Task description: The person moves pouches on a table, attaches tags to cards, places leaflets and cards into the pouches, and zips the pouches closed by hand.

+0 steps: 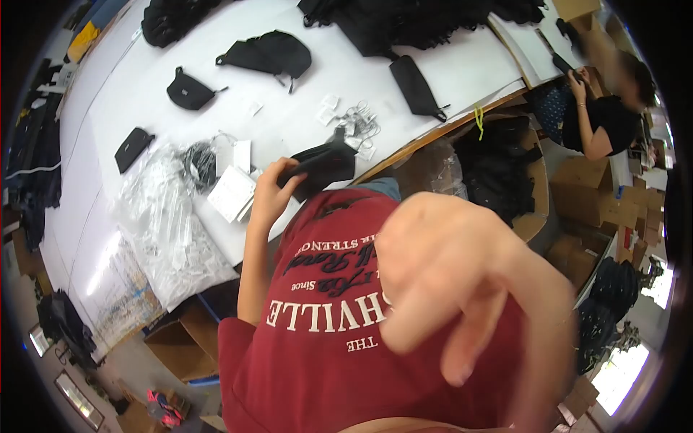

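My left hand (270, 189) grips the near left end of a black pouch (325, 164) at the table's front edge, fingers and thumb closed on its fabric. My right hand (447, 281) is raised close to the camera, in front of my red shirt and apart from the pouch. It is slightly blurred; two of its digits hang down with a gap between them, and nothing shows in it. Just beyond the pouch lies a pile of small tags with cords (359, 123). Beside my left hand is a stack of white cards (232, 193).
A clear plastic bag of packaging (162, 238) lies left on the white table (238, 130). Several finished black bags (271, 55) are spread farther back. An open carton of black items (498, 169) stands right of the table edge. Another person (610, 115) works at far right.
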Motion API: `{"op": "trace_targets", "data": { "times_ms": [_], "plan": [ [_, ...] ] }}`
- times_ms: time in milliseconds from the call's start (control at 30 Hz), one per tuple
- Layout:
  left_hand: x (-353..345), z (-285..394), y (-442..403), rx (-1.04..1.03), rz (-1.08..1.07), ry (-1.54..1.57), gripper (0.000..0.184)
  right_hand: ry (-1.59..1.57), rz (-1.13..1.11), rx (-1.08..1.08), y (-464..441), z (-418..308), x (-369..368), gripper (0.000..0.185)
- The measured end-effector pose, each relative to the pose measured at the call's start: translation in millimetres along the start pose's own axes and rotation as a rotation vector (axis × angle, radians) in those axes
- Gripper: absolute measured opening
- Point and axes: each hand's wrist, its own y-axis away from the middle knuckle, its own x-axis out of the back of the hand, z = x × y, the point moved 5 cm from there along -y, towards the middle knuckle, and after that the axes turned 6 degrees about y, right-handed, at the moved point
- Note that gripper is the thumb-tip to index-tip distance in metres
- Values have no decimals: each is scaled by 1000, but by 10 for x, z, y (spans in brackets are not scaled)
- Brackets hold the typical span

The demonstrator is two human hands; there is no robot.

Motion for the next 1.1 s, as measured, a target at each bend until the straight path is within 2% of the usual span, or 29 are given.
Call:
{"op": "trace_targets", "data": {
  "times_ms": [133,233,333,467,533,700,833,867,967,1000,1067,1100],
  "plan": [
    [-62,67,143,42,52,51,19,-19,-46,333,-98,-106,-235,34],
    [-93,81,223,124,68,46,19,-45,-14,323,-66,-135,-274,40],
    [-82,101,285,132,134,70,18,-57,55,118,103,-197,-317,45],
    [-75,190,307,115,170,135,18,-113,-159,-10,45,-180,-277,47],
    [-82,193,293,109,196,192,19,-118,-220,-28,34,-191,-302,43],
    [-89,222,253,110,226,194,25,-112,-266,99,24,-173,-344,18],
    [-79,187,248,137,203,163,28,145,-258,155,-31,-235,-422,9],
    [-50,182,263,132,212,172,29,242,-274,207,-70,-248,-451,22],
    [-74,199,271,123,226,205,30,447,-188,175,-139,-307,-534,33],
    [-55,197,276,152,180,184,31,585,-92,259,-97,-263,-554,30],
    [-27,204,283,186,164,139,33,731,-144,271,-111,-275,-565,17],
    [-21,213,284,204,161,153,33,734,-291,198,-117,-370,-530,10]
  ]
}}
